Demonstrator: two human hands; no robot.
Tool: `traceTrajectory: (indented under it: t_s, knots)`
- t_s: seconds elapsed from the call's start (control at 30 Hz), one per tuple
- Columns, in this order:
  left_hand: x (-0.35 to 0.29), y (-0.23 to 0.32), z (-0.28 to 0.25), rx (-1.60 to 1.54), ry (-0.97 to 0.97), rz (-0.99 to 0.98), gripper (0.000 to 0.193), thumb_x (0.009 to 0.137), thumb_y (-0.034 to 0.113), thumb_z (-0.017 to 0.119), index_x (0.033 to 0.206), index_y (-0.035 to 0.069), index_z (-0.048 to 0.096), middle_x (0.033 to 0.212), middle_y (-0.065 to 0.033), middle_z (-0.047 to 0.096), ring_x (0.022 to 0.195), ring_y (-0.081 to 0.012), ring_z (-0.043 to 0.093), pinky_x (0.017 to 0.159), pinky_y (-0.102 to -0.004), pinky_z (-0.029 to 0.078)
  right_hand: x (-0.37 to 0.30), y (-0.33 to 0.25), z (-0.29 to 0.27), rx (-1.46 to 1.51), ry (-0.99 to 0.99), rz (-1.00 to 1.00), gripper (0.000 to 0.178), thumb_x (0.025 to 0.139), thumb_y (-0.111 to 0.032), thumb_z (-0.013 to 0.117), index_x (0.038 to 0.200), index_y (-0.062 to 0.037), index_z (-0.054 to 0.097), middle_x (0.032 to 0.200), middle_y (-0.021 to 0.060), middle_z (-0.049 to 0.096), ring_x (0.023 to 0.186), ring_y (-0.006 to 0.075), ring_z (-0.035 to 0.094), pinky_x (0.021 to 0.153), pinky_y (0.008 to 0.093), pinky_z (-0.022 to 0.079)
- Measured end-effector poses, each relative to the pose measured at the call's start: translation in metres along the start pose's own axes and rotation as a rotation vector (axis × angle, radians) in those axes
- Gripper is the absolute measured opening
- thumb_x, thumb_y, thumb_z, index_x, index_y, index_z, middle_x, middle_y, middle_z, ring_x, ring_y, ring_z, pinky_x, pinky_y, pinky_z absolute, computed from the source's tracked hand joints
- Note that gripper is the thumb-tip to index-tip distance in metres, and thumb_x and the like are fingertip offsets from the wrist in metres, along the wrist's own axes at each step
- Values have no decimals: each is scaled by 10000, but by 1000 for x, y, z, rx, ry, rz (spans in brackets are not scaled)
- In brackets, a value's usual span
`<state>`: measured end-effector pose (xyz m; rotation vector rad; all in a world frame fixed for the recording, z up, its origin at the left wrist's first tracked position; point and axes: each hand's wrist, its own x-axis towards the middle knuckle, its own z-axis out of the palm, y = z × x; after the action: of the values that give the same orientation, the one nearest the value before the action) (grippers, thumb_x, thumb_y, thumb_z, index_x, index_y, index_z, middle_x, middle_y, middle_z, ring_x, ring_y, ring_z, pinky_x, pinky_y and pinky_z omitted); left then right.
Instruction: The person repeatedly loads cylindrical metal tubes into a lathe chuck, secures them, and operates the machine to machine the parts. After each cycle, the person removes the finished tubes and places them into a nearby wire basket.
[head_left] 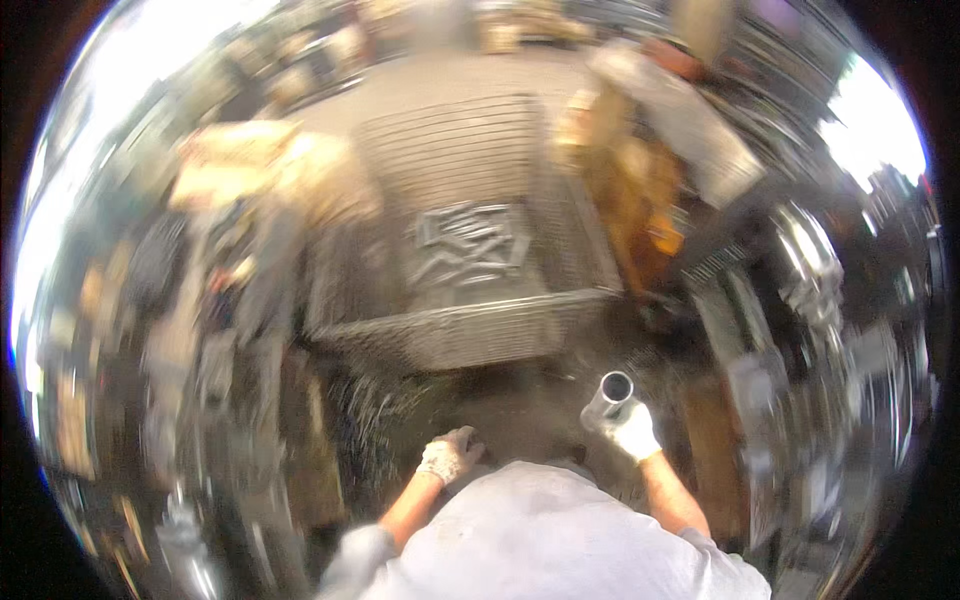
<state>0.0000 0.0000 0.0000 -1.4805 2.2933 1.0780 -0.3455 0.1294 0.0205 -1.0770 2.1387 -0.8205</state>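
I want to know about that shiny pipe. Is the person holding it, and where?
Yes. The gloved right hand has its grip around the lower end of the short metal tube, open end up. The gloved left hand seems to hold nothing.

Heavy motion blur smears nearly the whole view, worst toward the curved fisheye rim, where shapes stretch and bend. Blown-out white light glares at the upper left and upper right edges. The middle is dim and brownish, and the corners fall off to black.
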Motion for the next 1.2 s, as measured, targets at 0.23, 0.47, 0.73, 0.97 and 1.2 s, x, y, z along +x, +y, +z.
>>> traceTrajectory:
  t_s: [0.23,0.47,0.73,0.97,1.2]
  knots:
    - [-112,-215,-26,-421,482,-611,534,980,475,626,1382,128,689,1329,-226,723,1250,-407,686,1082,-474,525,22,-238,198,-117,-625,-528,438,838,-448,856,1053,-78,762,963,208,785,920,368,789,801,443,617]
    - [-218,-309,104,-1259,1131,-981,427,1018,394,686,1238,31,731,1099,-153,796,1028,-283,761,911,-394,592,23,-426,355,-170,-944,-1113,432,820,-421,868,1053,-75,755,959,212,774,923,381,780,785,454,617]
    - [-304,-283,162,-954,2040,-2094,754,1114,504,518,1594,-69,421,1590,-321,498,1421,-433,558,1176,-455,460,48,-536,492,-249,-1135,-1195,585,783,-465,880,1199,-81,731,1067,211,787,1023,392,769,885,457,612]
    - [-351,-311,132,-548,2083,-2045,588,1123,441,498,1488,-19,538,1443,-273,627,1214,-401,635,1091,-482,462,122,-598,496,-517,-1376,-1456,549,848,-348,805,1319,-88,696,1117,217,775,1039,401,757,904,479,614]
    - [-365,-313,156,-696,2066,-1938,618,1089,407,539,1485,-67,546,1468,-263,623,1308,-350,601,1143,-424,435,137,-724,508,44,-1303,-1440,381,849,-118,804,1204,9,749,1166,183,780,1065,262,764,976,383,586]
